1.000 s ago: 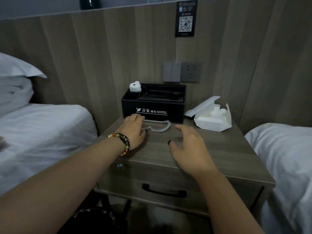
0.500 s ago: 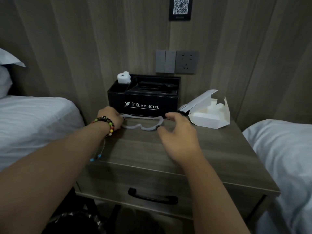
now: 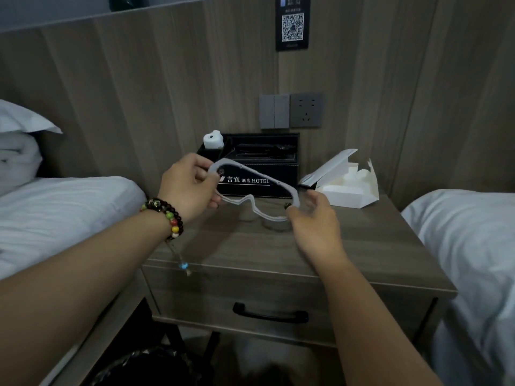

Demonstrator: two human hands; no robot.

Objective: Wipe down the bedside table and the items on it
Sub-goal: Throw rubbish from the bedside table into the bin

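- Holding up the clear, pale-rimmed plastic goggles (image 3: pixel 255 190) with both hands, off the grey wooden bench (image 3: pixel 362 246).
- The left hand (image 3: pixel 189 188) pinches one end; its fingers (image 3: pixel 207 176) curl round the rim.
- The right hand (image 3: pixel 315 218) pinches the other end with narrow fingers (image 3: pixel 292 210).
- No cloth shows in either hand, so I think this step is lifting things clear before wiping.
- Just behind the fingers stand the black hotel box (image 3: pixel 256 168) and the open white paper box (image 3: pixel 348 188).
- Next, I think, the goggles need a safe spot or a wipe.

Matt wood-grain bedside table (image 3: pixel 362 246), glossy black box (image 3: pixel 259 185)
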